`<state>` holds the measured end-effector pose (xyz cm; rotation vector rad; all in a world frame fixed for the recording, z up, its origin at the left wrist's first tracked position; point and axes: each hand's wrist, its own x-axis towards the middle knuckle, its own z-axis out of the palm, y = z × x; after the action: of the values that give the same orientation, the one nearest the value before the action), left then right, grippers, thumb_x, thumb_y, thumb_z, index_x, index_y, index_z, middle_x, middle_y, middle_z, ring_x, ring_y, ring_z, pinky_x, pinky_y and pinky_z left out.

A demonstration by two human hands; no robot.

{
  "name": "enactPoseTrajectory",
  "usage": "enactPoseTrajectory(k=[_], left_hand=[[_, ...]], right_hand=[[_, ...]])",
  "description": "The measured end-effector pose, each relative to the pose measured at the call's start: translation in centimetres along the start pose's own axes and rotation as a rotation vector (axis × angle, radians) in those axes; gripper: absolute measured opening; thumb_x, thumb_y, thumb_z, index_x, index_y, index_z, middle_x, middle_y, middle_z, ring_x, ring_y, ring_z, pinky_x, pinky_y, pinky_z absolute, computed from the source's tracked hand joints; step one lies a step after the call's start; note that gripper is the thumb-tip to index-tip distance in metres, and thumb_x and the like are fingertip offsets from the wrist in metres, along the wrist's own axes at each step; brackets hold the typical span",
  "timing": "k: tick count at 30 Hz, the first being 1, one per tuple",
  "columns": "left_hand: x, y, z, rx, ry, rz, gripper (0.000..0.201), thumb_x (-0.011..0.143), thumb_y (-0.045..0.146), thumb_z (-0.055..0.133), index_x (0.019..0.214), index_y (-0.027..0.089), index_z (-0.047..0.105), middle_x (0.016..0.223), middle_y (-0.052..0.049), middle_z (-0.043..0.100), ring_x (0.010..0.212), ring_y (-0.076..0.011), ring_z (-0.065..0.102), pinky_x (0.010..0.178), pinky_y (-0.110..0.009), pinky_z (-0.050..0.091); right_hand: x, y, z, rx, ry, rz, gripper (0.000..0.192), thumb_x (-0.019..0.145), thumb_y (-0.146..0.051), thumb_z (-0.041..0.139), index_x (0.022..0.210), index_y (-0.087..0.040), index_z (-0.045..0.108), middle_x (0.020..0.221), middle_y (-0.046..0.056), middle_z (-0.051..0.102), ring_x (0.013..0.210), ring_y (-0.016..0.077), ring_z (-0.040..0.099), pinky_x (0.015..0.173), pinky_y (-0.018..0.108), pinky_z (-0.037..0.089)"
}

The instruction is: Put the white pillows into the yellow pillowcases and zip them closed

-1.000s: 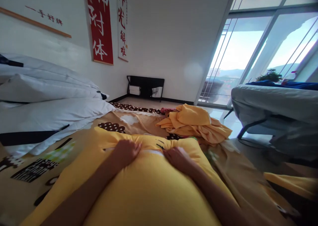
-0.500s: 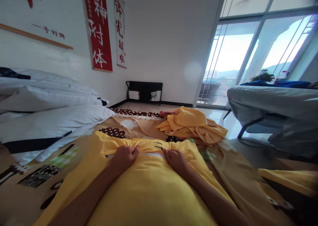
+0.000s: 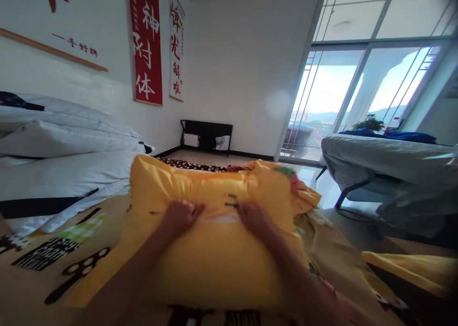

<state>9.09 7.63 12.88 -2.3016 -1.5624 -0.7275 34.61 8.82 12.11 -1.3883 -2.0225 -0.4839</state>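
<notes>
A plump yellow pillow is raised off the bed in front of me, with the patterned sheet showing below its near edge. Small dark marks and a pale strip run across its cover between my hands. My left hand is closed on the fabric at the left, bunching it into folds. On the other side, my right hand pinches the cover close to the dark marks. Motion blurs both hands slightly. Behind the pillow lies a heap of orange-yellow cloth, partly hidden by it.
White pillows with black bands are stacked at the left on the brown patterned sheet. A covered table stands at the right by the glass doors. A low black rack is against the far wall. Yellow fabric lies lower right.
The pillow has come up off the sheet, both hands still gripping it. Its far edge now stands higher and covers much of the cloth heap. The view has shifted slightly.
</notes>
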Motion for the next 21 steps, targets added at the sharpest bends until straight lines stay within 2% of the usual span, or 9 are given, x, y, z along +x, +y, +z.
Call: enactPoseTrajectory(k=[2, 3, 5, 10, 17, 19, 21], left_hand=[[-1.5, -0.2, 3.6, -0.003, -0.211, -0.047, 0.066, 0.098, 0.049, 0.026, 0.062, 0.015, 0.07, 0.062, -0.01, 0.067, 0.056, -0.0165, 0.059, 0.054, -0.027, 0.026], [-1.9, -0.2, 4.6, 0.002, -0.262, -0.068, 0.066, 0.098, 0.049, 0.026, 0.066, 0.014, 0.072, 0.066, -0.012, 0.07, 0.06, -0.018, 0.062, 0.056, -0.027, 0.029], [-2.0, -0.1, 4.9, 0.003, -0.297, -0.103, 0.067, 0.098, 0.05, 0.025, 0.071, 0.014, 0.074, 0.072, -0.013, 0.071, 0.066, -0.0199, 0.065, 0.059, -0.028, 0.032], [-1.9, 0.4, 3.3, 0.0, -0.312, -0.131, 0.065, 0.1, 0.044, 0.023, 0.076, 0.015, 0.075, 0.077, -0.013, 0.073, 0.071, -0.0203, 0.068, 0.064, -0.028, 0.037], [-2.5, 0.5, 4.3, 0.01, -0.287, -0.13, 0.066, 0.1, 0.043, 0.021, 0.078, 0.014, 0.076, 0.078, -0.014, 0.073, 0.073, -0.0206, 0.069, 0.066, -0.029, 0.041], [-2.5, 0.7, 4.2, 0.001, -0.275, -0.137, 0.066, 0.1, 0.042, 0.021, 0.079, 0.014, 0.076, 0.078, -0.014, 0.073, 0.073, -0.0211, 0.069, 0.066, -0.03, 0.042], [-2.5, 0.9, 3.9, -0.006, -0.26, -0.15, 0.065, 0.099, 0.043, 0.022, 0.079, 0.013, 0.076, 0.077, -0.015, 0.072, 0.074, -0.0215, 0.069, 0.066, -0.03, 0.042]], right_hand=[[-2.6, -0.2, 3.8, 0.015, -0.09, 0.034, 0.054, 0.098, -0.035, 0.035, 0.056, -0.019, 0.065, 0.054, 0.005, 0.066, 0.046, 0.012, 0.057, 0.048, 0.026, 0.029], [-3.5, -0.1, 5.0, 0.022, -0.121, 0.054, 0.054, 0.099, -0.034, 0.034, 0.058, -0.019, 0.066, 0.057, 0.006, 0.068, 0.048, 0.0131, 0.059, 0.049, 0.026, 0.03], [-4.4, 0.4, 6.1, 0.04, -0.157, 0.096, 0.054, 0.099, -0.033, 0.032, 0.063, -0.018, 0.069, 0.065, 0.008, 0.072, 0.055, 0.0153, 0.064, 0.052, 0.026, 0.034], [-4.4, 1.9, 5.5, 0.116, -0.198, 0.124, 0.053, 0.1, -0.036, 0.027, 0.076, -0.02, 0.072, 0.079, 0.006, 0.075, 0.072, 0.0171, 0.069, 0.062, 0.025, 0.04], [-4.3, 1.8, 5.6, 0.173, -0.175, 0.137, 0.051, 0.099, -0.037, 0.027, 0.087, -0.019, 0.072, 0.091, 0.009, 0.075, 0.081, 0.0189, 0.069, 0.071, 0.026, 0.044], [-4.1, 1.5, 4.6, 0.17, -0.172, 0.149, 0.046, 0.099, -0.035, 0.029, 0.09, -0.019, 0.072, 0.093, 0.009, 0.074, 0.083, 0.0197, 0.069, 0.071, 0.027, 0.044], [-3.8, 0.7, 2.6, 0.105, -0.186, 0.185, 0.042, 0.099, -0.034, 0.033, 0.089, -0.02, 0.071, 0.09, 0.009, 0.074, 0.083, 0.0216, 0.069, 0.069, 0.03, 0.042]])
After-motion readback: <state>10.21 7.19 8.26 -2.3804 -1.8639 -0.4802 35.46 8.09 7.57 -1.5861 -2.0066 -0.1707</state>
